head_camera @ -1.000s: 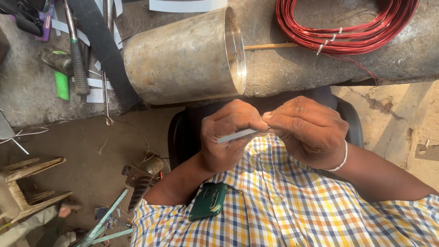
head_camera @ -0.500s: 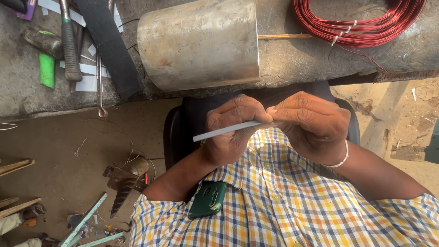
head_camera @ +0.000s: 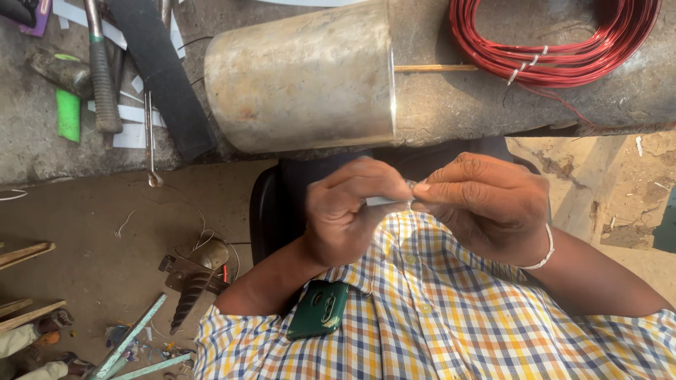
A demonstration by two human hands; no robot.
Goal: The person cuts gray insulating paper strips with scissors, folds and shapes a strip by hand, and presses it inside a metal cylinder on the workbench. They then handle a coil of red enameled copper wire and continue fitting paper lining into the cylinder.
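My left hand (head_camera: 348, 211) and my right hand (head_camera: 486, 204) meet fingertip to fingertip over my checked shirt, both pinching a narrow white strip (head_camera: 384, 202). Only a short piece of the strip shows between the fingers; the rest is hidden in my left hand. A white bangle (head_camera: 543, 255) circles my right wrist. A large dull metal cylinder (head_camera: 303, 74) lies on its side on the bench just beyond my hands.
A coil of red wire (head_camera: 556, 39) lies at the bench's far right, with a thin wooden stick (head_camera: 436, 68) beside it. Hammers (head_camera: 102, 70), a black strap (head_camera: 165, 77) and white strips lie at left. A green phone (head_camera: 318, 309) sits in my shirt pocket. Scrap metal parts (head_camera: 190, 278) litter the floor.
The strip stuck out long from my left hand before; now most of it is drawn into the fingers. My hands sit slightly lower and closer together.
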